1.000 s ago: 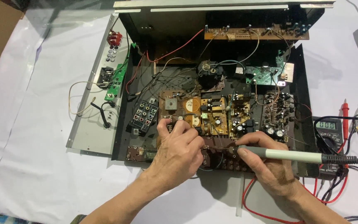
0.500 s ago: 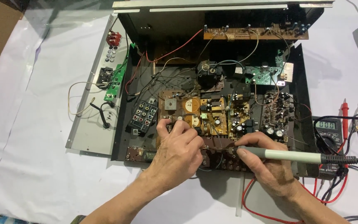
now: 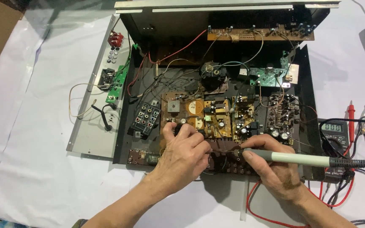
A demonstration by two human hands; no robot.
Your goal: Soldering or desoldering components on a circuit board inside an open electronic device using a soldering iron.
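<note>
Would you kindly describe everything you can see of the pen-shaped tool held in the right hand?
The pen-shaped tool is slim, with a pale greenish-white barrel, a grey front section and a black ribbed collar at the rear, where a dark cable leaves it. It looks like plastic. It lies almost level, tip pointing left, over the front edge of the brown circuit board inside the open chassis. The right hand grips its front part like a pen; the tip itself is hidden between the two hands.

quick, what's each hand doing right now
Left hand: fingers curled, resting on the circuit board; holding anything cannot be told.
Right hand: closed on the soldering iron.
</note>
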